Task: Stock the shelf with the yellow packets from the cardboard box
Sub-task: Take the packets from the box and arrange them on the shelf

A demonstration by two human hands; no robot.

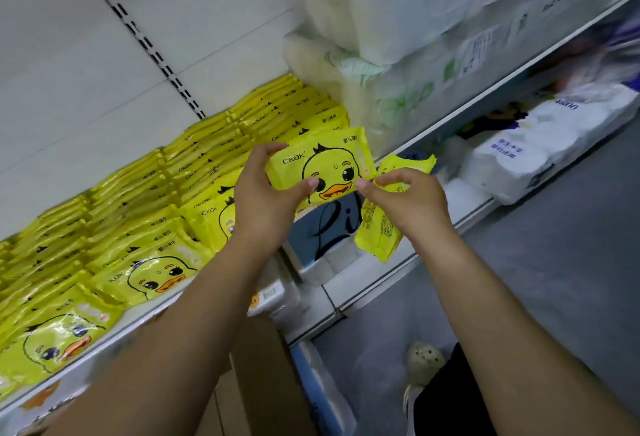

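My left hand [265, 200] grips a yellow duck-print packet [329, 164] by its left end, face towards me, just in front of the shelf's right part. My right hand [405, 200] holds other yellow packets [379, 228], their printed backs showing, with its fingertips touching the first packet's right edge. Rows of the same yellow packets [138, 210] stand packed on the white shelf [114, 335]. The cardboard box [263, 383] sits low beneath my left forearm, mostly hidden.
Large white tissue packs [398, 37] fill the shelf to the right of the yellow rows. A lower shelf [433, 262] carries white tissue bundles [540, 148]. Grey floor [554, 280] lies to the right, with my shoe [424, 361] on it.
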